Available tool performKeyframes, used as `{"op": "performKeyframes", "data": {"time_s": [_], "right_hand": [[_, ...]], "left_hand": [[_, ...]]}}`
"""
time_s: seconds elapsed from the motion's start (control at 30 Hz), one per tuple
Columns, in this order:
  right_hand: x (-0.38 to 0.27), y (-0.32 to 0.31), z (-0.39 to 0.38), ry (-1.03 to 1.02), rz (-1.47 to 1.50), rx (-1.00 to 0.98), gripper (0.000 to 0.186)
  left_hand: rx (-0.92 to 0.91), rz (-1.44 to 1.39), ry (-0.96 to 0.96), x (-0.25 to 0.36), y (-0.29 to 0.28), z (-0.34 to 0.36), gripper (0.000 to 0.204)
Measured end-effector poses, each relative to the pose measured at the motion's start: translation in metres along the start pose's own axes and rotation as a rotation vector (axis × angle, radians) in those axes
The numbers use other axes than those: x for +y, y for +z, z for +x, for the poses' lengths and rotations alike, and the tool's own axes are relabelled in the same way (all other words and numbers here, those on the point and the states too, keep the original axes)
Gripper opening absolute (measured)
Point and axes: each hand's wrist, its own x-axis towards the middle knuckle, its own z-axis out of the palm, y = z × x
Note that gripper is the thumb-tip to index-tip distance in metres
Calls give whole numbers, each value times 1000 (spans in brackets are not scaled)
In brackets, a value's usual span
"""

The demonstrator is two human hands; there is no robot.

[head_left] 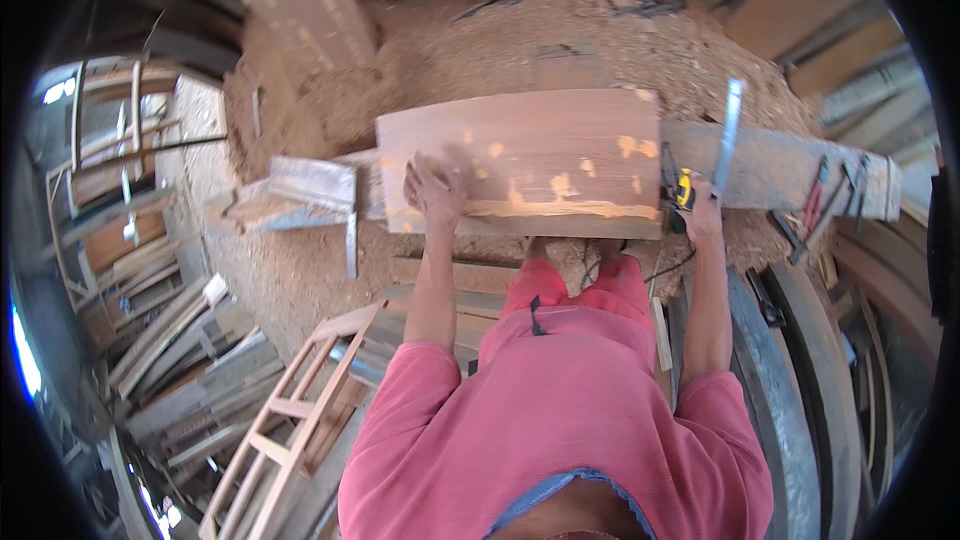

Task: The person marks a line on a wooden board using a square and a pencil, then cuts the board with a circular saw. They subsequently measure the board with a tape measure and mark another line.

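A broad reddish-brown wooden board (570, 145) with pale orange patches and a pale strip along its near edge lies across a long plank bench in front of me. My left hand (436, 192) rests on the board's left part, its slightly blurred fingers spread over the surface. Beyond the board's right end, my right hand (704, 204) is closed around a yellow and black hand tool (685, 189), whose exact kind I cannot make out. A shiny metal strip (730, 135) stands out over the bench by that hand. A dark cord runs below it.
Pliers with red handles (814, 196) and other hand tools lie on the bench's right end (870, 185). A metal-edged wooden piece (313, 185) lies at its left. A ladder-like wooden frame (290, 420) leans at lower left. Sawdust (480, 40) covers the ground; stacked timber (190, 380) surrounds me.
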Motion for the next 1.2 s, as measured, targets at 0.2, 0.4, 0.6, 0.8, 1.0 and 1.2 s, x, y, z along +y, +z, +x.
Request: {"op": "performKeyframes", "data": {"time_s": [0.2, 0.4, 0.6, 0.8, 1.0, 1.2], "right_hand": [[38, 37, 11, -94, 116, 157, 28], [34, 58, 15, -238, 115, 236, 34], [11, 60, 62, -365, -324, 430, 24], [-5, 58, 39, -375, -133, 346, 26], [-50, 64, -29, -106, 302, 107, 37], [-39, 133, -108, -323, -642, -381, 45]], "left_hand": [[-108, -101, -451, -152, -45, -18, 73], [-81, -181, -316, -181, -32, -15, 67], [5, -110, -171, -152, -31, -2, 65], [-139, 92, -273, -109, -43, 4, 66], [31, 246, 257, -76, -26, -35, 58], [-647, -560, 46, 48, -54, -88, 33]]}}
